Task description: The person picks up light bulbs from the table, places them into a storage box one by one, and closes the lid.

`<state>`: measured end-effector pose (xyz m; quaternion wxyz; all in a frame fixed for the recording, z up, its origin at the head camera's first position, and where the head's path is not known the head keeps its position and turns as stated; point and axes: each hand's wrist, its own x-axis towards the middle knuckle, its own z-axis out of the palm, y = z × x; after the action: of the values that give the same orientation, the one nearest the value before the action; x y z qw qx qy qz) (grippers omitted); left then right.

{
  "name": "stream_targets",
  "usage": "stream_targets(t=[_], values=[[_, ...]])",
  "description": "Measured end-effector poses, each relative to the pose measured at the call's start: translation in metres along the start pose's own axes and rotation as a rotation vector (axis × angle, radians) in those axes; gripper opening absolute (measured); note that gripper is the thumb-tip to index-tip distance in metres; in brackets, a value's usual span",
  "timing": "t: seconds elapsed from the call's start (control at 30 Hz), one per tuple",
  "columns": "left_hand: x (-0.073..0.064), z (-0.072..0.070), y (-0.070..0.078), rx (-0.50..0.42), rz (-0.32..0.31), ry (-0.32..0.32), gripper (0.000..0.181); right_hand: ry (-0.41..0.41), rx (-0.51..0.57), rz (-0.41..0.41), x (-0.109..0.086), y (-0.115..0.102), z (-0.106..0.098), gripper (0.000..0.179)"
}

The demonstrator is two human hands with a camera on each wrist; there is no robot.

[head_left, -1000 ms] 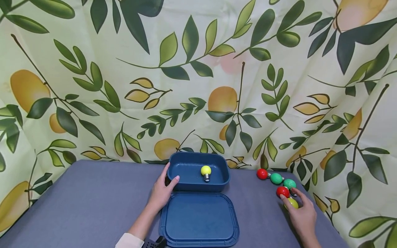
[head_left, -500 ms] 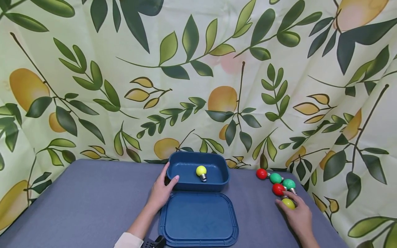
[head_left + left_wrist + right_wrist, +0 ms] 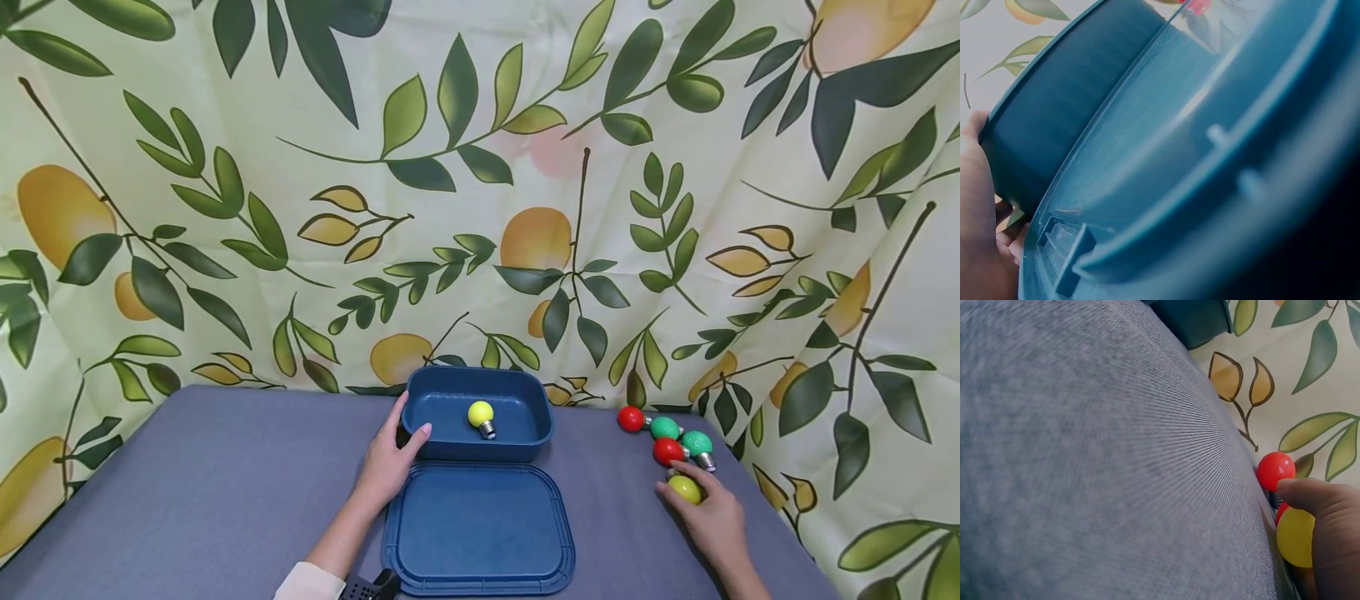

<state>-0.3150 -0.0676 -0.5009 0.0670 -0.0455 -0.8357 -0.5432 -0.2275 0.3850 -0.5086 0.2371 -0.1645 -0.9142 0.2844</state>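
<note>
My left hand (image 3: 392,454) grips the near left corner of a dark blue box (image 3: 442,451), its thumb at the rim. The left wrist view shows the hand (image 3: 982,219) against the box wall (image 3: 1041,125). Inside the box lies one yellow light bulb (image 3: 480,412) with a silver screw base. Over at the right, my right hand (image 3: 718,515) pinches another yellow light bulb (image 3: 685,489) between thumb and fingers. The right wrist view has its round yellow part (image 3: 1295,537) beside the thumb.
Just beyond the right hand lie two red bulbs (image 3: 667,452) and two green bulbs (image 3: 697,443). A flat blue lid (image 3: 480,525) lies in front of the box. Behind the grey table (image 3: 247,492) hangs a leaf-patterned cloth (image 3: 450,250).
My right hand has moved slightly left with its yellow bulb, and the nearer red bulb has shifted left and away. The bulb in the box has rolled left. The left hand stays put.
</note>
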Motion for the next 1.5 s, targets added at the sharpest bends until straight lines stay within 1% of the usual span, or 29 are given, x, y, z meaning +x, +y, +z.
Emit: stream_targets(t=[0.13,0.27,0.43,0.57,0.67,0.7,0.77,0.83,0.87,0.93,1.07,1.2,1.33,1.5], values=[[0.000,0.000,0.000,-0.008,-0.007,-0.005,0.075,-0.026,0.003,-0.020,-0.001,-0.001,-0.001,0.045],[0.000,0.000,0.000,-0.003,-0.011,-0.003,0.075,-0.063,0.004,-0.080,-0.002,-0.004,-0.002,0.039],[-0.001,0.000,0.002,0.011,0.006,-0.001,0.075,-0.131,-0.009,-0.138,-0.003,-0.005,-0.003,0.037],[-0.001,0.000,0.002,0.009,0.015,0.007,0.076,-0.188,-0.012,-0.138,-0.003,-0.005,-0.001,0.041],[-0.001,0.000,0.001,0.004,0.010,0.008,0.076,-0.233,-0.013,-0.115,-0.002,-0.006,0.001,0.040],[-0.001,0.000,0.001,0.005,0.014,0.007,0.076,-0.244,-0.014,-0.105,-0.002,-0.007,0.002,0.042],[-0.001,0.000,0.001,0.006,0.013,0.004,0.076,-0.257,-0.024,-0.082,-0.001,-0.009,0.003,0.051],[-0.001,0.000,0.001,0.010,0.011,-0.001,0.075,-0.257,-0.033,-0.062,-0.001,-0.010,0.003,0.058],[-0.001,0.000,0.001,0.012,0.013,-0.002,0.075,-0.248,-0.039,-0.055,-0.001,-0.011,0.003,0.059],[-0.001,0.000,0.001,0.016,0.010,-0.006,0.075,-0.229,-0.051,-0.052,-0.002,-0.011,0.003,0.056],[-0.002,-0.001,0.002,0.019,0.009,-0.008,0.075,-0.191,-0.057,-0.073,-0.003,-0.010,0.004,0.045],[-0.001,-0.001,0.002,0.021,0.010,-0.007,0.075,-0.160,-0.048,-0.089,-0.004,-0.010,0.004,0.040],[-0.001,0.000,0.002,0.023,0.012,0.003,0.075,-0.123,-0.032,-0.078,-0.005,-0.011,0.004,0.037],[0.000,0.000,0.002,0.018,0.009,0.004,0.074,-0.098,-0.009,-0.032,-0.007,-0.014,0.003,0.035]])
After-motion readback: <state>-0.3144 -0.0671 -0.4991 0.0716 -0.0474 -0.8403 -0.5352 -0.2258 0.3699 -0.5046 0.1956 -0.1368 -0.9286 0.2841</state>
